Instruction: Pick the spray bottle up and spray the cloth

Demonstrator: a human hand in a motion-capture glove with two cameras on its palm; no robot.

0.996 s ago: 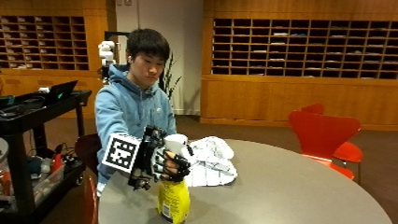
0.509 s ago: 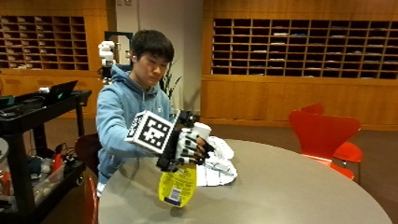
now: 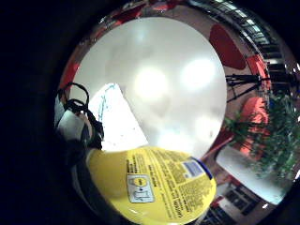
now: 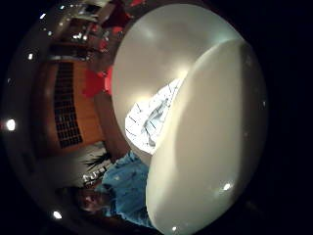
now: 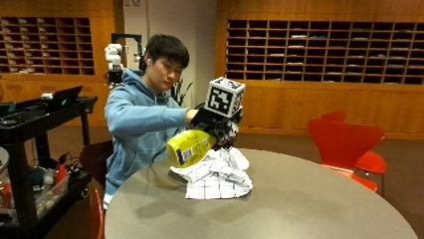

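- gloved right hand [image 5: 213, 125] has its fingers wrapped round the top of the spray bottle [image 5: 190, 147]; bottle is off the table [image 5: 318, 209], tipped over so the yellow body points back toward the person
- cloth [image 5: 215, 174] is a white checked one, crumpled on the table just in front of the person; bottle hangs directly above it, not touching as far as I can tell
- little-finger palm view: yellow bottle body with its label [image 3: 154, 187] close against the palm; cloth [image 3: 115, 117] on the table beneath
- thumb-side palm view: pale bottle surface fills most of it; cloth [image 4: 151, 117] shows past it
- nozzle and trigger are hidden by the glove; can't tell which way the nozzle faces
- step: pickup looks done; now lining up for the spray
- next, my read: get the nozzle aimed down at the cloth, then squeeze the trigger; risk is spraying the table or past the cloth if the tilt is off
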